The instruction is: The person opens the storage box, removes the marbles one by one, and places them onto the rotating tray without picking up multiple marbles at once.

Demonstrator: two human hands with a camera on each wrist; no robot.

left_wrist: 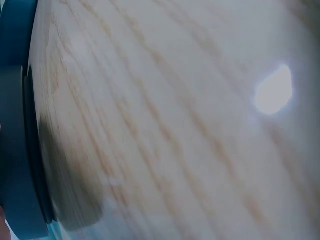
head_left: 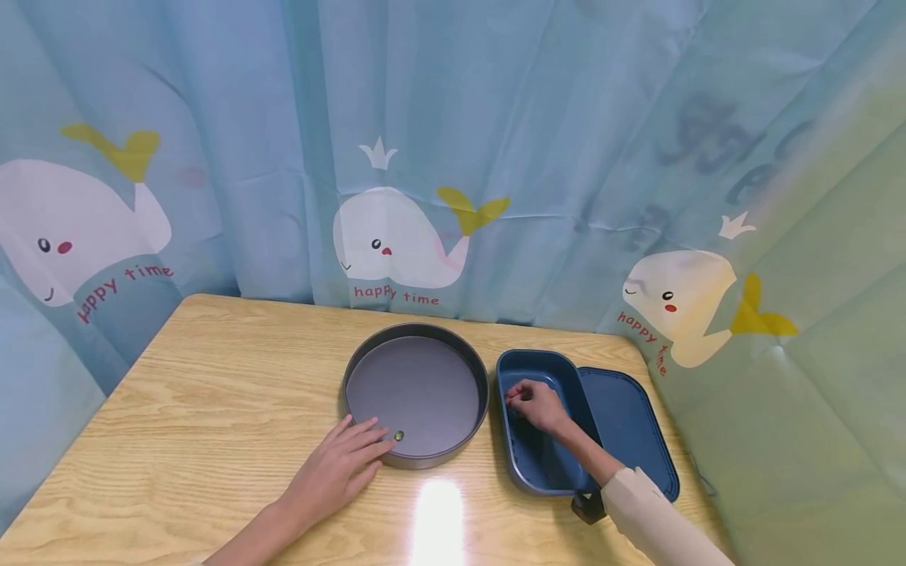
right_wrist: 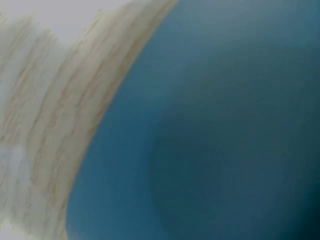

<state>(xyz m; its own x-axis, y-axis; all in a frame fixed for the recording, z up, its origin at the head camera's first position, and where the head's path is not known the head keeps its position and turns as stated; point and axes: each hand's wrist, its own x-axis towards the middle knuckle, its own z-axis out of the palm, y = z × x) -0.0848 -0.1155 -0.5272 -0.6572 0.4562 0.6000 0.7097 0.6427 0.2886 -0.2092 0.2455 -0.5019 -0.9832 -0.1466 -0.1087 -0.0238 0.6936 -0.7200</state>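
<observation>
In the head view, my left hand (head_left: pixel 340 465) rests at the near left rim of a round dark cake pan (head_left: pixel 432 393), its fingers extended over the edge. Inside the pan, close to those fingertips, lies a small green marble (head_left: pixel 399 435). My right hand (head_left: pixel 539 406) reaches into a deep blue rectangular container (head_left: pixel 545 464), fingers bent together near its left wall. Whether anything is between those fingertips is hidden. The left wrist view catches the pan's outer side (left_wrist: pixel 20 150); the right wrist view shows the blurred blue container (right_wrist: pixel 120 165).
A flat blue lid (head_left: pixel 630 424) lies against the container's right side. Near the right cuff is a small black object (head_left: pixel 587 508). The wooden table (head_left: pixel 198 409) meets a blue whale-print curtain (head_left: pixel 269 196) at the back and right.
</observation>
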